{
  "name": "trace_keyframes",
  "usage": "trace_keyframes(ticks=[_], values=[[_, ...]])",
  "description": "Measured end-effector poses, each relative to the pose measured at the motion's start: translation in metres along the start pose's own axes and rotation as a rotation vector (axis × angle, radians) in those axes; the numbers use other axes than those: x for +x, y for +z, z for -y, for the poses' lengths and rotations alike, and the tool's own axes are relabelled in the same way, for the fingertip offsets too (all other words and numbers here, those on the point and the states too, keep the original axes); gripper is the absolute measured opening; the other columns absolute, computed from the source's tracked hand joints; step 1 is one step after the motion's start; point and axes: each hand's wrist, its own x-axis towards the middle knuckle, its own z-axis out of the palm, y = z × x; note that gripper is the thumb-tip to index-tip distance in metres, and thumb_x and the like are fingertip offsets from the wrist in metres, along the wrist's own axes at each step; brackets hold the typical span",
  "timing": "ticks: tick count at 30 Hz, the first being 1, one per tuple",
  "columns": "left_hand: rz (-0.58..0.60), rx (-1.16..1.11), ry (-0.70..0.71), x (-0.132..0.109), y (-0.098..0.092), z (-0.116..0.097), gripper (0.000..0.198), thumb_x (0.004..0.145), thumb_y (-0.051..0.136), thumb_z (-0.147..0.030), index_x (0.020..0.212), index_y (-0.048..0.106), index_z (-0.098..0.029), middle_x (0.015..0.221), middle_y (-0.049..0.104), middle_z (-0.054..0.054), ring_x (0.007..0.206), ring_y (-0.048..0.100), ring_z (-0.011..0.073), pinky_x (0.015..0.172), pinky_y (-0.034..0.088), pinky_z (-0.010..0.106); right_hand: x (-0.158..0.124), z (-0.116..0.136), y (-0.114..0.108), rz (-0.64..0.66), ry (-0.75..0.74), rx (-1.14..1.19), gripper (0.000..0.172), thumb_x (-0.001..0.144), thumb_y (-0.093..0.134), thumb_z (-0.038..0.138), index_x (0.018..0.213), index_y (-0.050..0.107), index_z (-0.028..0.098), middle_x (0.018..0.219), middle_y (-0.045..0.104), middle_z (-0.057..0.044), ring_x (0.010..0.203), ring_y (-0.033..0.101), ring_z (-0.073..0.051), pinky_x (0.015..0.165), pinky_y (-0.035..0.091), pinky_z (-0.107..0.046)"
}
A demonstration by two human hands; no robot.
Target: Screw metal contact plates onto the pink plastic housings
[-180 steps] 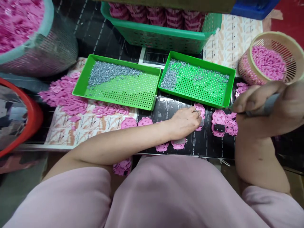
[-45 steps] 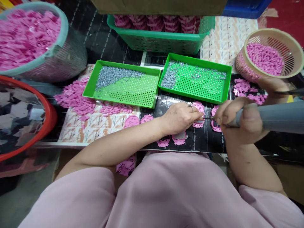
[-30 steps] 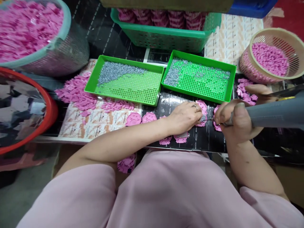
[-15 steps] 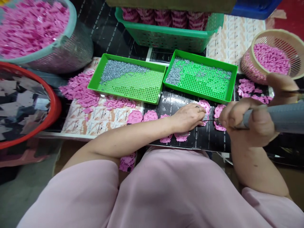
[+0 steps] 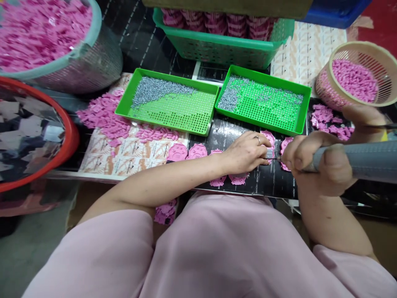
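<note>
Across the black-matted counter (image 5: 273, 186), a pink plastic housing (image 5: 268, 138) lay under the left hand (image 5: 245, 153), its fingers curled down on it, while the right hand (image 5: 328, 165) closed its fingers around a grey electric screwdriver (image 5: 356, 161), thin bit at the housing's edge, below a green tray of screws (image 5: 263, 123).

Change noted against the earlier frames: your right hand (image 5: 322, 165) has moved in from the far right and now closes round the grey electric screwdriver (image 5: 366, 161), more of its barrel showing. Its thin bit (image 5: 276, 158) has come left to the pink plastic piece (image 5: 269, 140) under your left hand (image 5: 245, 153). The black clip on the neighbouring pink piece (image 5: 285, 145) no longer shows. Your view has swung: the green perforated tray (image 5: 186, 111) sits further right, and more of the red tub (image 5: 70, 136) shows.
</note>
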Motion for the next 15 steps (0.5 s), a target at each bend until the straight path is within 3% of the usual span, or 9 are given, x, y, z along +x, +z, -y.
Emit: trace_keyframes(ticks=[2,4,6,9,15], values=[[0.035,0.03,-0.017,-0.001,-0.003,0.0,0.028,0.088,0.064,-0.037,0.103,0.067,-0.014,0.13,0.06,0.012,0.122,0.054,0.0255,0.102,0.041,0.04,-0.001,-0.007,-0.004,0.006,0.023,-0.02,0.004,0.083,0.06,0.025,0.084,0.062,0.028,0.049,0.048,0.006,0.035,0.046,-0.01,0.033,0.038,-0.024],[0.093,0.076,-0.028,0.0,-0.005,0.0,0.05,0.086,0.066,-0.042,0.124,0.057,-0.011,0.139,0.053,0.016,0.13,0.048,0.0277,0.106,0.038,0.043,-0.002,-0.014,-0.006,-0.018,0.017,-0.031,0.024,0.083,0.061,0.025,0.106,0.059,0.032,0.051,0.048,0.008,0.035,0.045,-0.01,0.033,0.038,-0.023],[0.172,0.121,-0.025,0.001,-0.006,0.0,0.063,0.086,0.066,-0.046,0.134,0.049,-0.008,0.142,0.049,0.018,0.135,0.044,0.0286,0.109,0.034,0.044,-0.003,-0.018,-0.008,-0.034,-0.018,-0.035,0.037,0.084,0.061,0.023,0.118,0.051,0.036,0.052,0.048,0.01,0.033,0.042,-0.008,0.032,0.039,-0.021],[0.247,0.166,-0.012,0.002,-0.003,0.001,0.061,0.088,0.061,-0.046,0.133,0.05,-0.006,0.141,0.051,0.017,0.135,0.044,0.0284,0.112,0.031,0.044,-0.005,-0.02,-0.007,-0.024,0.001,-0.042,0.032,0.087,0.057,0.022,0.116,0.052,0.034,0.052,0.048,0.01,0.034,0.042,-0.008,0.032,0.038,-0.022],[0.201,0.229,0.008,0.004,0.003,0.002,0.045,0.092,0.057,-0.043,0.124,0.06,-0.011,0.134,0.057,0.015,0.128,0.052,0.0273,0.109,0.032,0.047,-0.014,-0.026,-0.011,-0.118,0.167,-0.092,0.024,0.083,0.062,0.031,0.107,0.056,0.032,0.049,0.044,0.007,0.036,0.043,-0.014,0.033,0.034,-0.029]])
